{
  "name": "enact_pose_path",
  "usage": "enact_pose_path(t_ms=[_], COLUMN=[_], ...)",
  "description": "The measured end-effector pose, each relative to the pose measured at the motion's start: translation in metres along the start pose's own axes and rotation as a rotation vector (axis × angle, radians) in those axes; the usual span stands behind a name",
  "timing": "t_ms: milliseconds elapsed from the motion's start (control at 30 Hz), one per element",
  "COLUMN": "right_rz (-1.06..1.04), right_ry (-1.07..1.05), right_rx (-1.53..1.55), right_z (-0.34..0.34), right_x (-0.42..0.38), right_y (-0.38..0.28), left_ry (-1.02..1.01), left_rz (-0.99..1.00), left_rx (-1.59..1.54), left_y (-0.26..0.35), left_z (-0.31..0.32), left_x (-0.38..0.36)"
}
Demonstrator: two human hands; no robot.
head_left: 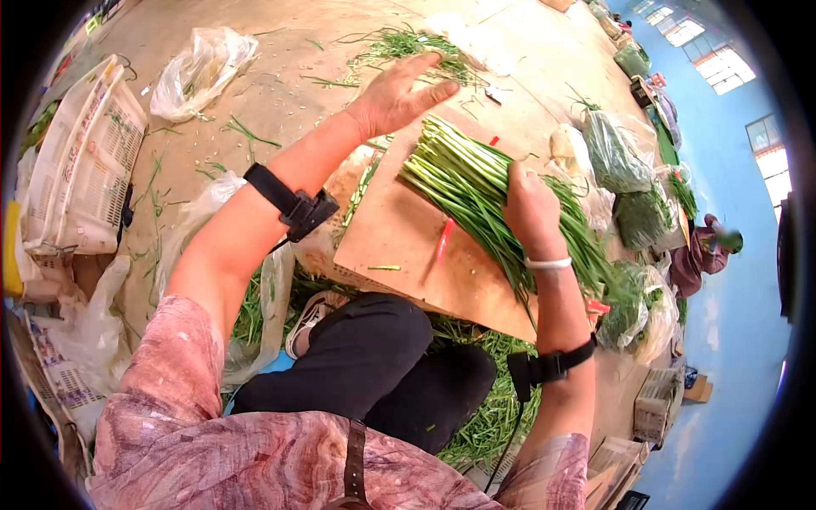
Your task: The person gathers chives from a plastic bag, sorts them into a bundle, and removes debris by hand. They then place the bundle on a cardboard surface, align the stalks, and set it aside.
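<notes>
- The right hand (529,208) covers the middle of the green stalks (463,183) it clasps.
- Behind that grip, the board (408,238) hides the knees.
- Far right of it, a seated person (701,248) is too blurred to make out.

The board (399,242) is bare, matt, pale brown wood, smooth on its face, and the green stalks (476,191) across its far edge look sleek and faintly glossy. The bags (200,72) are thin, crinkled, shiny clear plastic, and the crate (81,166) is hard white plastic lattice. The sleeve (178,391) is soft matt printed cloth, the wrist straps (293,204) dull black fabric, the floor (280,93) rough and dusty.
</notes>
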State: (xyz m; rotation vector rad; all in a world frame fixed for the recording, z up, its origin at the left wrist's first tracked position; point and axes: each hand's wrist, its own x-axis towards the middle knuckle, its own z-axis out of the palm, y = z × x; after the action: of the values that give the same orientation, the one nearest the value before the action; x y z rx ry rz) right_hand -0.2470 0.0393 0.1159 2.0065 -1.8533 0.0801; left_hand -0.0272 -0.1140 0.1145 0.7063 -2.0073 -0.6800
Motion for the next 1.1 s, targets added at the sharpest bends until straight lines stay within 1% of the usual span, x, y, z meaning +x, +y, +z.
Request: enact_pose_path(t_ms=[33, 67, 133, 200, 267, 333, 367, 400, 467, 500, 533, 633, 700, 733, 767, 800, 833, 867, 900, 933, 967, 1033, 1067, 1100], right_rz=[0.013, 0.025, 0.018, 0.028, 0.018, 0.019, 0.004, -0.007, -0.025, -0.017, -0.018, -0.04, -0.022, 0.006, -0.001, 0.0, -0.014, -0.041, -0.067, -0.069, -0.058, -0.027, -0.088, -0.073], right_ry=[-0.011, -0.024, -0.079, -0.033, -0.071, -0.108, -0.113, -0.117, -0.122, -0.135, -0.147, -0.212, -0.237, -0.35, -0.312, -0.276, -0.285, -0.207, -0.135, -0.127, -0.15, -0.178, -0.114, -0.13], right_rx=[-0.025, -0.051, -0.188, -0.216, -0.225, -0.181, -0.15, -0.119, -0.086, -0.1, -0.108, 0.083, 0.136, 0.066, 0.029, -0.013, 0.0, 0.007, 0.019, 0.035, 0.036, 0.062, 0.058, 0.058], right_z=[0.018, 0.035, 0.068, 0.077, 0.072, 0.07, 0.07, 0.069, 0.065, 0.061, 0.057, 0.051, 0.037, 0.023, 0.021, 0.022, 0.032, 0.048, 0.063, 0.074, 0.08, 0.079, 0.078, 0.075], right_x=[0.009, 0.015, 0.016, 0.017, 0.017, 0.016, 0.015, 0.015, 0.015, 0.015, 0.015, 0.017, 0.017, 0.018, 0.014, 0.01, 0.005, -0.003, -0.01, -0.015, -0.017, -0.016, -0.016, -0.016], right_y=[-0.003, -0.006, -0.01, -0.011, -0.012, -0.011, -0.01, -0.009, -0.008, -0.008, -0.01, -0.003, -0.006, -0.011, -0.015, -0.018, -0.02, -0.022, -0.023, -0.019, -0.014, -0.011, -0.011, -0.013], left_ry=[-0.001, -0.013, -0.073, -0.105, -0.247, -0.443, -0.52, -0.516, -0.592, -0.597, -0.596, -0.57, -0.556, -0.56, -0.562, -0.547, -0.534, -0.542, -0.526, -0.512, -0.44, -0.224, -0.114, 0.019], left_rz=[-0.012, -0.008, -0.007, 0.171, 0.306, 0.362, 0.33, 0.315, 0.241, 0.221, 0.205, 0.235, 0.239, 0.243, 0.21, 0.236, 0.269, 0.251, 0.277, 0.294, 0.425, 0.523, 0.459, 0.229], left_rx=[0.002, 0.073, 0.189, 0.37, 0.47, 0.444, 0.477, 0.488, 0.485, 0.484, 0.491, 0.436, 0.438, 0.456, 0.472, 0.482, 0.484, 0.482, 0.447, 0.405, 0.352, 0.214, 0.008, 0.043], left_y=[-0.012, -0.02, -0.021, -0.021, -0.006, -0.001, 0.001, -0.004, -0.009, -0.008, -0.008, -0.016, -0.024, -0.027, -0.03, -0.033, -0.036, -0.036, -0.033, -0.03, -0.031, -0.041, -0.045, -0.061], left_z=[0.004, 0.009, 0.021, 0.046, 0.063, 0.079, 0.083, 0.087, 0.091, 0.089, 0.09, 0.092, 0.101, 0.104, 0.106, 0.11, 0.113, 0.112, 0.106, 0.098, 0.081, 0.028, -0.009, -0.038], left_x=[0.0, -0.001, -0.005, -0.01, -0.023, -0.026, -0.027, -0.031, -0.036, -0.037, -0.038, -0.041, -0.041, -0.043, -0.044, -0.044, -0.046, -0.045, -0.043, -0.046, -0.049, -0.068, -0.084, -0.113])
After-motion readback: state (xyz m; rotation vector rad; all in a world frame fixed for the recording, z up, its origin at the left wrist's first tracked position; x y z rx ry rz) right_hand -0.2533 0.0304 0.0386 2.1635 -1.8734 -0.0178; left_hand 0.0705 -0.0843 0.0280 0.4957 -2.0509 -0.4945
